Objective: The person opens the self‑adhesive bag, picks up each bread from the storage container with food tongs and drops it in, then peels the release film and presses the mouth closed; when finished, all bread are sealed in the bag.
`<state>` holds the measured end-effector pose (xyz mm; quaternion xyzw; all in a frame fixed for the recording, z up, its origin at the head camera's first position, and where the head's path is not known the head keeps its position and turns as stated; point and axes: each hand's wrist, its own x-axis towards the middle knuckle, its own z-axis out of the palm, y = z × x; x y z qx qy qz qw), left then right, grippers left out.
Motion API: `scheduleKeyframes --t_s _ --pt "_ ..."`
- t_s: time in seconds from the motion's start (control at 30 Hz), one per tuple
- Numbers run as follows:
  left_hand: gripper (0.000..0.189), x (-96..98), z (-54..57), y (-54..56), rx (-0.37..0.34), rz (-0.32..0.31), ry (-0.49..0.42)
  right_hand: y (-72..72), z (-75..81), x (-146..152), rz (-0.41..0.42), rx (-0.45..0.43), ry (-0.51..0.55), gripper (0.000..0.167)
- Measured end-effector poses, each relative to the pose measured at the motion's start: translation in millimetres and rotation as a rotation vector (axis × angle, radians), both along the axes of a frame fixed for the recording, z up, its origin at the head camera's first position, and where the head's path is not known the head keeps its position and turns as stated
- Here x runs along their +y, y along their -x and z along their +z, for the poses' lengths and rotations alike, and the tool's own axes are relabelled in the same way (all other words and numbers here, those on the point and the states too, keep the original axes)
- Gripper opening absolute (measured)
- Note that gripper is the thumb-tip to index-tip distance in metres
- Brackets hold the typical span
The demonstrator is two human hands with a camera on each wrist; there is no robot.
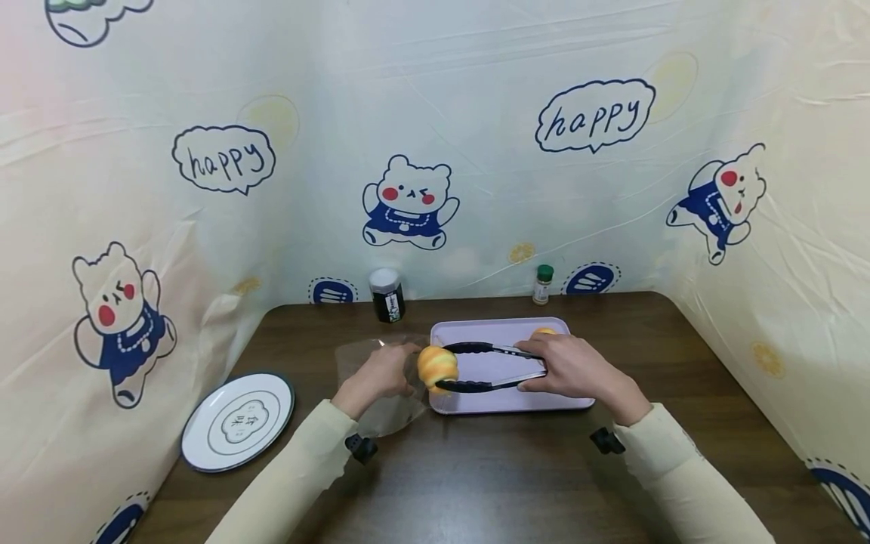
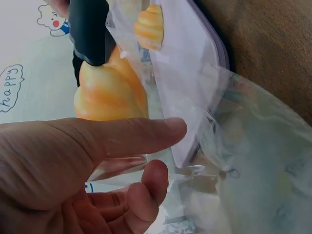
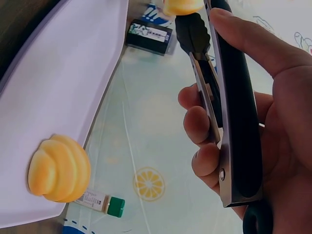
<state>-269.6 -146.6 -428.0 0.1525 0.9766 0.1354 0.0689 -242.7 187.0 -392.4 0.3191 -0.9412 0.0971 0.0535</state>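
The right hand (image 1: 571,364) grips the tongs (image 1: 476,386), whose tips clasp a bread roll (image 1: 437,365) over the left edge of the lilac tray (image 1: 469,409), while a second roll (image 3: 61,168) lies near its far right corner. Just beside that left edge, the left hand (image 1: 384,370) is at the clear bag (image 1: 390,419), thumb and fingertips apart, though I cannot tell whether it pinches the plastic. A broad run of desk (image 1: 462,483) stretches before the tray's near edge, with a plate (image 1: 204,434) by the desk's left edge
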Motion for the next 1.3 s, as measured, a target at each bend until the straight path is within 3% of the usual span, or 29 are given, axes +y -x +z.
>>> scheduleKeyframes --t_s 0.53,0.83,1.0,1.3 --pt "0.084 2.7 3.5 -1.5 0.057 -0.028 0.013 -2.6 -0.3 -5.0 -0.027 0.004 -0.037 0.065" --pt "0.098 3.0 3.6 -2.2 -0.003 -0.068 -0.026 -3.0 -1.1 -8.6 0.012 0.024 -0.044 0.064" --pt "0.105 2.9 2.9 -3.9 -0.055 -0.080 -0.058 -4.7 -3.0 -12.2 -0.026 0.016 -0.041 0.064" --pt "0.101 2.2 2.5 -3.6 -0.012 -0.085 -0.024 -10.3 0.0 -19.8 -0.087 0.011 -0.048 0.065"
